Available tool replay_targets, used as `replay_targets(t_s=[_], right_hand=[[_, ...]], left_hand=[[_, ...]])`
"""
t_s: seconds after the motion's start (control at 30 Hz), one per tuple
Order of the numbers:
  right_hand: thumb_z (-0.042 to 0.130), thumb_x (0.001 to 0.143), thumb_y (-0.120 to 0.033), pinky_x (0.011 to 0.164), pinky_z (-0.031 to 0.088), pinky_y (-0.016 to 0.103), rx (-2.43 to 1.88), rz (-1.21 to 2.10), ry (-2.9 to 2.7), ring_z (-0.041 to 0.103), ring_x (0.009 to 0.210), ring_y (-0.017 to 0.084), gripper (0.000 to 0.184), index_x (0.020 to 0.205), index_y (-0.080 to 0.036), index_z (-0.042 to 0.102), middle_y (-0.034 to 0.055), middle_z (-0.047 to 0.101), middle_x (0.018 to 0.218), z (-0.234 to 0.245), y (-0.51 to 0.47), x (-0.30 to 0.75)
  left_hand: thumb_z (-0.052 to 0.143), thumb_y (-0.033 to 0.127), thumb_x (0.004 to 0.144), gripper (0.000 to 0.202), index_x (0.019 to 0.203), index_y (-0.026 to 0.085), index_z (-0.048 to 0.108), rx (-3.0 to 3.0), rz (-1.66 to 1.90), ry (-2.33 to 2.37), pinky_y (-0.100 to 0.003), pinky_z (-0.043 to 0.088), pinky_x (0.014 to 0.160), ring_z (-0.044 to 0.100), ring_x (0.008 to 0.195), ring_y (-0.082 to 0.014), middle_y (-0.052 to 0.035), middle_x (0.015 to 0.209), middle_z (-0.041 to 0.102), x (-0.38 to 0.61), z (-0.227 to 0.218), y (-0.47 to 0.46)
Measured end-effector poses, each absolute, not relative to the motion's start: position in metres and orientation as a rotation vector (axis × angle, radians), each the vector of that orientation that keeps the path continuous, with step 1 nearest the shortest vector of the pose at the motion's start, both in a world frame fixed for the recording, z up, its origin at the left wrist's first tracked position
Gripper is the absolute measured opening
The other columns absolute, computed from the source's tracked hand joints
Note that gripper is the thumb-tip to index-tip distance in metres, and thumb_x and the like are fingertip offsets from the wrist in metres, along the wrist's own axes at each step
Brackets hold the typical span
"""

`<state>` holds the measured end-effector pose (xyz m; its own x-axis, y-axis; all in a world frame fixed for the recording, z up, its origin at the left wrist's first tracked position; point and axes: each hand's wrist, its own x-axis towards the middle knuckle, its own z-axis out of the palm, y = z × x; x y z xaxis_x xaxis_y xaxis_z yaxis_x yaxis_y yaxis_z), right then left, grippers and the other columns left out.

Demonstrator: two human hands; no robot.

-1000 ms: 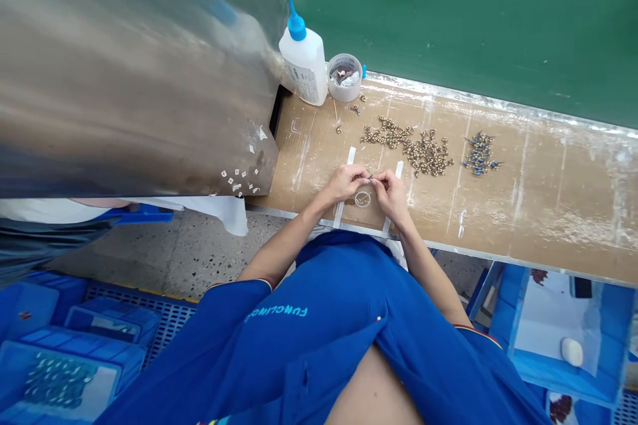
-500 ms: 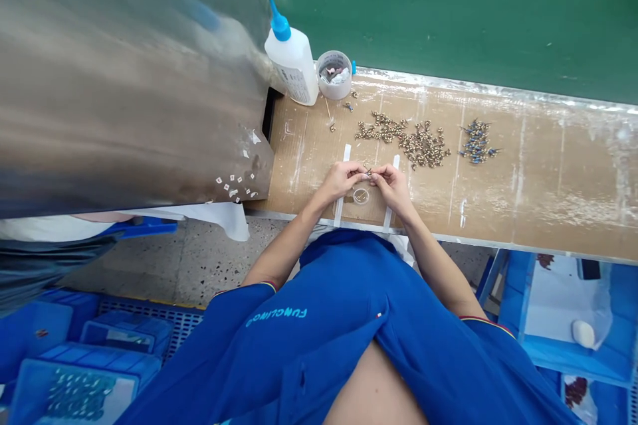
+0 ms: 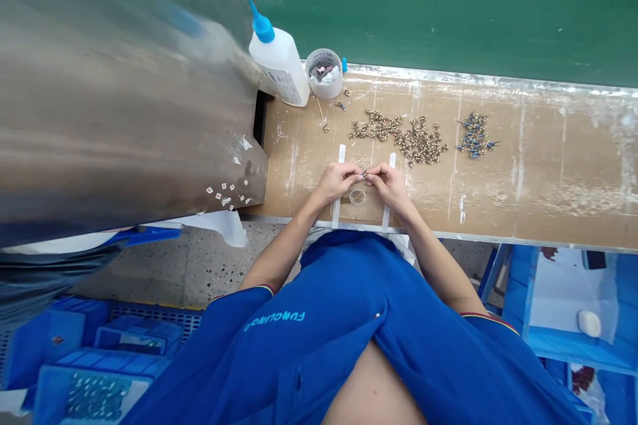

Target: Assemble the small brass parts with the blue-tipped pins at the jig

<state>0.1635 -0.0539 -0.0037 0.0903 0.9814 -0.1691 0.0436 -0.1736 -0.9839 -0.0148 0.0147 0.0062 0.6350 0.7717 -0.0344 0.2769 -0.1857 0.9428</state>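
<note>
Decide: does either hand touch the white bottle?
No: the left hand and right hand pinch a small part, well apart from the white bottle.

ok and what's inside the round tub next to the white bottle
The round tub holds crumpled white scraps and a few pinkish bits. Its bottom is mostly covered by them, so anything underneath can't be seen.
</note>
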Motion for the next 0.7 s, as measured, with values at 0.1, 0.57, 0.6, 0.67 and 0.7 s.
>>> replay_targets(t_s=[0.1,0.57,0.6,0.67,0.7], right_hand=[[0.072,0.086,-0.040,0.069,0.057,0.034,-1.424,1.268,-1.151,0.063,0.069,0.017,0.020,0.079,-0.023,0.065,0.0029,0.070,0.080,-0.0031,-0.0540,0.1651],[0.067,0.089,-0.033,0.068,0.052,0.033,-1.469,1.251,-1.302,0.060,0.067,0.017,0.016,0.079,-0.024,0.058,0.0012,0.067,0.075,-0.0045,-0.0522,0.1709],[0.067,0.088,-0.035,0.068,0.053,0.033,-1.459,1.268,-1.283,0.060,0.066,0.017,0.016,0.080,-0.024,0.059,0.0013,0.067,0.075,-0.0037,-0.0515,0.1712],[0.068,0.088,-0.038,0.068,0.054,0.034,-1.428,1.306,-1.269,0.061,0.066,0.018,0.018,0.080,-0.024,0.059,0.0017,0.067,0.074,-0.0021,-0.0499,0.1726],[0.068,0.088,-0.039,0.068,0.054,0.034,-1.411,1.319,-1.280,0.062,0.067,0.018,0.019,0.081,-0.024,0.060,0.0018,0.067,0.074,-0.0014,-0.0492,0.1738]], left_hand=[[0.064,0.027,0.087,0.019,0.074,0.015,0.071,1.763,0.546,0.852,-0.025,0.042,0.068,0.058,0.068,-0.0135,-0.0025,0.073,0.071,-0.0143,0.0070,0.0147],[0.061,0.021,0.085,0.017,0.070,0.015,0.066,1.815,0.449,0.869,-0.026,0.041,0.067,0.053,0.066,-0.0134,-0.0010,0.070,0.065,-0.0101,0.0092,0.0143],[0.061,0.022,0.086,0.017,0.071,0.015,0.067,1.809,0.451,0.865,-0.026,0.041,0.067,0.054,0.067,-0.0134,-0.0012,0.070,0.066,-0.0105,0.0092,0.0147],[0.062,0.024,0.087,0.017,0.073,0.015,0.068,1.797,0.462,0.853,-0.026,0.042,0.068,0.055,0.068,-0.0135,-0.0017,0.072,0.067,-0.0121,0.0098,0.0156],[0.062,0.026,0.087,0.018,0.074,0.015,0.069,1.791,0.467,0.842,-0.026,0.042,0.068,0.056,0.069,-0.0136,-0.0019,0.073,0.068,-0.0132,0.0104,0.0162]])
